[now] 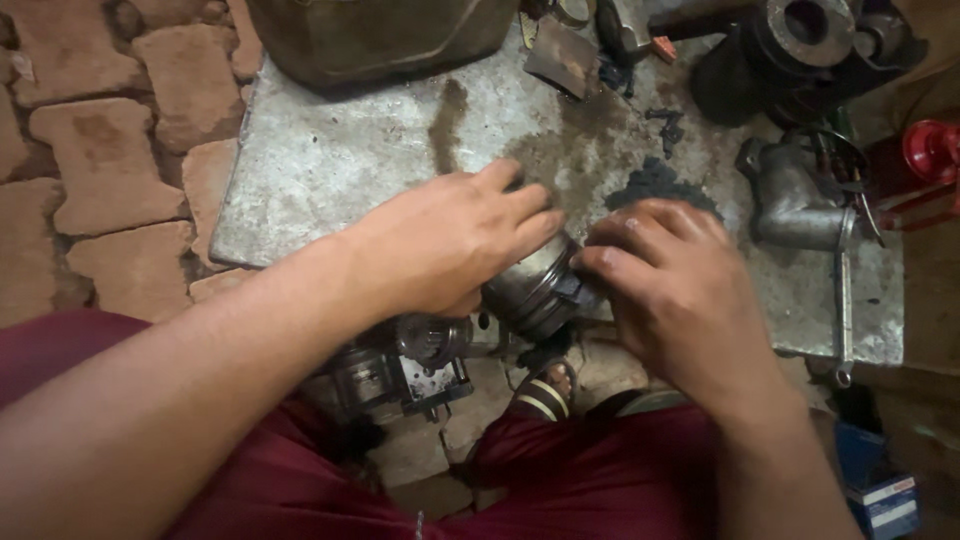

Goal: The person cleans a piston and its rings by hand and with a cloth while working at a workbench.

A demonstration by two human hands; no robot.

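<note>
Both hands, left point(455, 245) and right point(670, 290), clamp a grey ribbed metal cylinder point(535, 290) at frame centre; seemingly mid-twist; firmer grip needed next.

Two hands point(450, 245), one metal cylinder point(535, 290), one slab point(330, 160), one elbow pipe point(795, 200).

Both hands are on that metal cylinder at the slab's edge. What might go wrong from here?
1. The metal cylinder sits at the near edge of the grey slab; if the left hand or right hand slips, it may drop toward the sandalled foot.
2. Dark oily patches on the slab could make the grip slick.
</note>
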